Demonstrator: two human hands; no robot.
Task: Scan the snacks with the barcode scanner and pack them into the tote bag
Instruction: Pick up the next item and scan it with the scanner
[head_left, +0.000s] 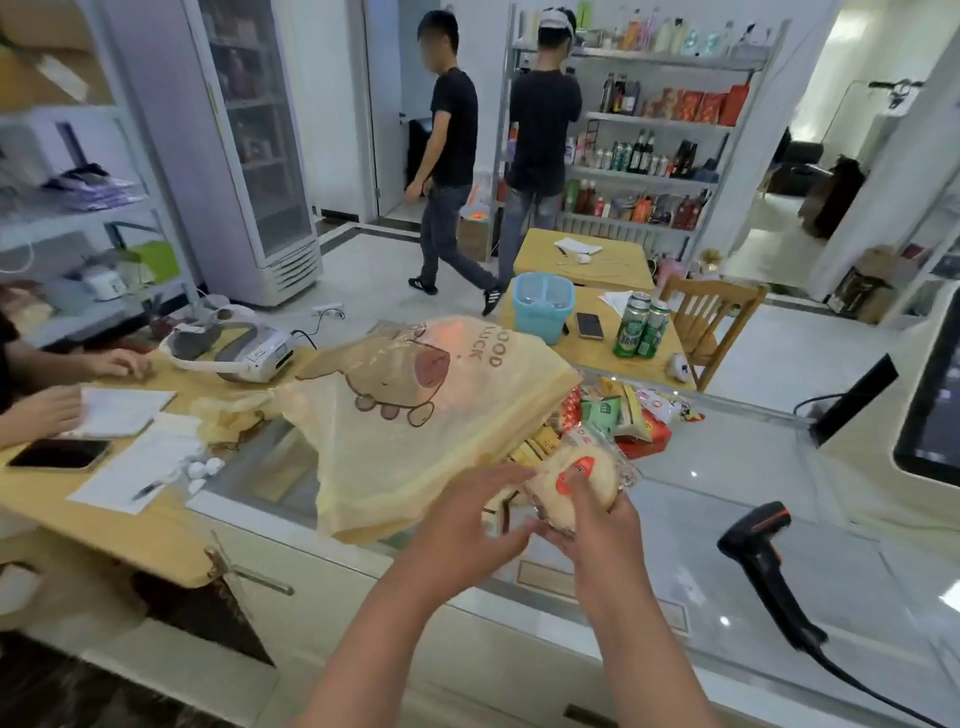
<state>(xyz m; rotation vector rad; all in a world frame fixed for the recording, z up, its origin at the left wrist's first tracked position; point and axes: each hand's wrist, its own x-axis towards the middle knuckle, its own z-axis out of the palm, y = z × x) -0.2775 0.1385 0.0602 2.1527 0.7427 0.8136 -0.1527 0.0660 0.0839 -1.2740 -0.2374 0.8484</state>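
Observation:
A yellow tote bag (400, 426) with a brown cartoon animal lies on its side on the glass counter (727, 519), its mouth facing right. My right hand (597, 525) grips a clear-wrapped pale bread snack (576, 480) with a red label at the bag's mouth. My left hand (467, 512) is at the bag's lower edge, fingers spread and partly curled beside the snack. Several more snack packets (623, 415) lie in a heap behind the bag. The black barcode scanner (763, 561) stands on the counter to the right, apart from both hands.
A wooden desk (130, 519) at left holds papers, a pen, a phone (60, 453) and a white headset (234, 348); another person's hands rest there. A monitor (930, 415) stands at far right. Behind are tables with green cans (641, 325), a blue basket, shelves and two people.

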